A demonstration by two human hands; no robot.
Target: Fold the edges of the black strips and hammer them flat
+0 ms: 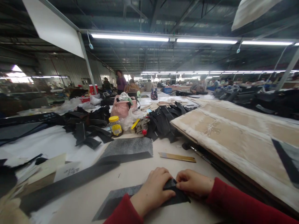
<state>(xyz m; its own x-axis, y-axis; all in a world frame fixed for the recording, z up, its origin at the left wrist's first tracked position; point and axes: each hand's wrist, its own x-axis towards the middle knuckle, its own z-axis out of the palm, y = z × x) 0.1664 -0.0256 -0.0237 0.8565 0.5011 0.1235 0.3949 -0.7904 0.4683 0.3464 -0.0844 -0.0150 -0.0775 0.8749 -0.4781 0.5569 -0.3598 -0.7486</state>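
My left hand (153, 190) and my right hand (192, 183) lie close together at the bottom of the view, on a white worktable (130, 177). Both grip the folded end of a dark fabric piece (175, 194), pinching it between them. Its grey felt-like part (116, 199) spreads left under my left wrist. Beyond my hands lie a folded grey felt piece (126, 151) and a wooden ruler (177, 157). A long dark strip (65, 186) runs along the table to the left.
A large padded, stained board (233, 140) rests along the right. Piles of black cut pieces (86, 127) (163, 121), a yellow-lidded jar (115, 126) and a pink bag (121, 107) stand ahead. Co-workers (121, 82) are at tables in the distance.
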